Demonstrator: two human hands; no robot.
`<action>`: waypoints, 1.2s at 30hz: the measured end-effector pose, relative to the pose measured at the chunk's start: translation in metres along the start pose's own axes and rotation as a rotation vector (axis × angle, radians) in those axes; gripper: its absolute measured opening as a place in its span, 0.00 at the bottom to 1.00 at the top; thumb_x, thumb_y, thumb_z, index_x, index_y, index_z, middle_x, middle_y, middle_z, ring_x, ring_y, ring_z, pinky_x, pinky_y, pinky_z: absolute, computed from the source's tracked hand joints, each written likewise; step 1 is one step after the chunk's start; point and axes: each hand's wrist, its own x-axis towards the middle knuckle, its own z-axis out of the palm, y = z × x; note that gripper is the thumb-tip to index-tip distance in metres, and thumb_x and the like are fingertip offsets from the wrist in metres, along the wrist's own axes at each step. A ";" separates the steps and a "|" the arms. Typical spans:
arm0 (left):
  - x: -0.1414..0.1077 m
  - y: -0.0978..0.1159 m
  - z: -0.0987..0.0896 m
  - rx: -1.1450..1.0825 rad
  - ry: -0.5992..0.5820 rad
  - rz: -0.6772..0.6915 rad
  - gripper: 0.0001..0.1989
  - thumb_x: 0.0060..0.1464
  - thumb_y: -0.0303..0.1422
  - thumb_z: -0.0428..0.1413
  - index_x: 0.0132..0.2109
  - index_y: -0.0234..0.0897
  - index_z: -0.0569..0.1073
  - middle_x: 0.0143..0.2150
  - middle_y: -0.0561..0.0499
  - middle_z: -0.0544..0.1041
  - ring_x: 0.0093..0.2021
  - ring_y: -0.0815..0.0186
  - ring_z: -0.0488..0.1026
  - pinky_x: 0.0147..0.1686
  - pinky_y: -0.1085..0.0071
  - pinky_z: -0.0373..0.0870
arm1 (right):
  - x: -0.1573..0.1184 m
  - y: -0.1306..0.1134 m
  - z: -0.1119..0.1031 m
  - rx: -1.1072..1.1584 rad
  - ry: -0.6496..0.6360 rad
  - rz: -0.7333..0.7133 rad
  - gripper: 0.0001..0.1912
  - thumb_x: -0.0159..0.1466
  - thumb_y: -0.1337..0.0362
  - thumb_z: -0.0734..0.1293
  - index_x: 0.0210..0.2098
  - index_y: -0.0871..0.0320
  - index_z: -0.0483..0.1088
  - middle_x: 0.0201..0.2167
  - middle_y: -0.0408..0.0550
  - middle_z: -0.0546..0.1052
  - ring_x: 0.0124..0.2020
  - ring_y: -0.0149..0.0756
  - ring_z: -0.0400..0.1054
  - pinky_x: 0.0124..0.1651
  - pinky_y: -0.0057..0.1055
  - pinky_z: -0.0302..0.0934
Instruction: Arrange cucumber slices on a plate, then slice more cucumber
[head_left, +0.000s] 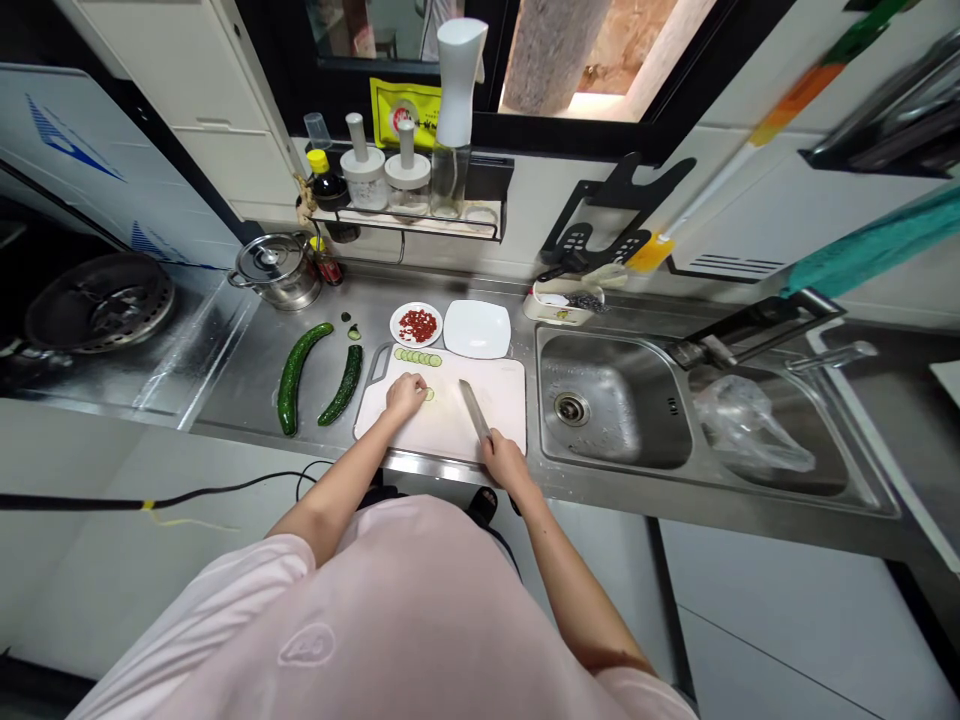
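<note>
My right hand (pixel 504 460) is wrapped round the handle of a kitchen knife (pixel 472 407), its blade lying over the right half of a white cutting board (pixel 450 430). On the board's left half my left hand (pixel 406 395) has its fingers curled together at a pale green cucumber slice (pixel 429 395), partly hidden by the fingertips. A row of cucumber slices (pixel 418 357) lies along the board's far edge. Left of the board rest a cut cucumber (pixel 342 386) and a longer whole cucumber (pixel 302 378), with small cut-off ends (pixel 353 331) beyond.
Behind the board stand a plate of chopped red pieces (pixel 417 325) and a square white dish (pixel 477 329). A steel sink (pixel 615 400) is at right, holding a plastic bag (pixel 750 420) in its second basin. A lidded pot (pixel 277 268) and a wok (pixel 101 300) are at left.
</note>
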 end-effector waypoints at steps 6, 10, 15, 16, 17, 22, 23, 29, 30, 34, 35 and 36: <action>0.005 -0.001 0.000 -0.070 -0.022 -0.020 0.04 0.50 0.31 0.55 0.35 0.42 0.73 0.34 0.54 0.77 0.35 0.68 0.70 0.32 0.74 0.59 | 0.005 0.003 0.003 0.029 0.026 -0.006 0.16 0.69 0.59 0.50 0.45 0.58 0.64 0.36 0.51 0.76 0.38 0.37 0.69 0.33 0.27 0.48; 0.012 -0.007 -0.001 -0.135 0.003 -0.064 0.04 0.49 0.33 0.56 0.34 0.41 0.73 0.33 0.54 0.77 0.34 0.69 0.70 0.32 0.75 0.60 | 0.008 0.003 0.003 0.024 0.013 -0.002 0.17 0.69 0.59 0.50 0.46 0.58 0.64 0.37 0.52 0.75 0.38 0.37 0.68 0.34 0.27 0.49; 0.023 -0.018 -0.006 -0.177 0.095 -0.157 0.05 0.48 0.34 0.57 0.34 0.41 0.73 0.33 0.53 0.77 0.34 0.67 0.71 0.32 0.74 0.61 | 0.008 0.002 0.002 0.010 0.010 -0.012 0.17 0.69 0.59 0.50 0.46 0.58 0.65 0.36 0.52 0.75 0.38 0.38 0.69 0.34 0.28 0.49; 0.024 -0.020 -0.007 -0.177 0.123 -0.174 0.05 0.49 0.34 0.56 0.34 0.41 0.74 0.33 0.53 0.77 0.34 0.67 0.71 0.33 0.74 0.61 | 0.008 0.002 0.001 0.008 0.009 -0.011 0.17 0.69 0.59 0.50 0.46 0.58 0.65 0.36 0.52 0.75 0.38 0.38 0.69 0.34 0.28 0.49; 0.026 -0.022 -0.009 -0.173 0.150 -0.191 0.05 0.49 0.34 0.56 0.35 0.41 0.74 0.34 0.52 0.77 0.35 0.66 0.71 0.34 0.73 0.62 | 0.008 0.002 0.001 0.007 0.005 -0.007 0.17 0.69 0.59 0.50 0.46 0.58 0.65 0.36 0.52 0.75 0.38 0.38 0.69 0.34 0.28 0.49; 0.031 -0.030 -0.013 -0.132 0.220 -0.266 0.08 0.53 0.34 0.52 0.37 0.41 0.75 0.36 0.49 0.77 0.38 0.64 0.72 0.38 0.72 0.64 | 0.007 0.000 -0.002 0.005 -0.010 0.007 0.17 0.69 0.59 0.50 0.47 0.58 0.65 0.37 0.52 0.76 0.39 0.37 0.69 0.35 0.27 0.50; 0.032 -0.030 -0.013 -0.123 0.227 -0.278 0.09 0.53 0.34 0.51 0.38 0.41 0.75 0.36 0.49 0.77 0.38 0.63 0.72 0.39 0.72 0.64 | 0.007 0.000 -0.003 0.005 -0.010 0.006 0.17 0.69 0.59 0.50 0.47 0.58 0.65 0.37 0.52 0.76 0.39 0.37 0.69 0.35 0.27 0.50; 0.032 -0.033 -0.013 -0.096 0.271 -0.291 0.10 0.53 0.33 0.50 0.39 0.42 0.75 0.36 0.48 0.77 0.39 0.60 0.72 0.39 0.69 0.64 | 0.008 0.001 -0.001 0.004 0.002 -0.003 0.16 0.69 0.60 0.50 0.46 0.58 0.65 0.36 0.52 0.76 0.38 0.38 0.69 0.34 0.27 0.50; 0.032 -0.033 -0.013 -0.091 0.275 -0.287 0.10 0.53 0.33 0.50 0.39 0.42 0.75 0.36 0.48 0.77 0.39 0.60 0.72 0.39 0.69 0.64 | 0.009 0.001 -0.001 0.003 0.004 -0.005 0.16 0.69 0.60 0.51 0.45 0.58 0.65 0.36 0.52 0.76 0.38 0.38 0.69 0.34 0.27 0.49; 0.031 -0.033 -0.015 -0.061 0.284 -0.281 0.10 0.54 0.32 0.49 0.39 0.41 0.75 0.36 0.48 0.77 0.38 0.60 0.73 0.39 0.69 0.65 | 0.009 0.001 -0.001 0.001 0.004 -0.009 0.16 0.69 0.60 0.50 0.46 0.58 0.65 0.36 0.53 0.76 0.38 0.38 0.69 0.34 0.27 0.50; 0.031 -0.033 -0.015 -0.053 0.284 -0.281 0.10 0.54 0.32 0.49 0.39 0.41 0.75 0.36 0.48 0.77 0.38 0.61 0.73 0.39 0.70 0.65 | 0.009 0.001 -0.001 0.001 0.004 -0.009 0.16 0.69 0.60 0.50 0.46 0.58 0.65 0.37 0.53 0.76 0.39 0.38 0.69 0.34 0.27 0.50; 0.031 -0.033 -0.015 -0.046 0.284 -0.281 0.11 0.54 0.32 0.49 0.39 0.41 0.75 0.36 0.48 0.77 0.38 0.61 0.73 0.39 0.70 0.65 | 0.009 0.001 -0.001 0.000 0.005 -0.011 0.16 0.69 0.60 0.50 0.46 0.58 0.65 0.37 0.53 0.76 0.38 0.38 0.69 0.34 0.27 0.50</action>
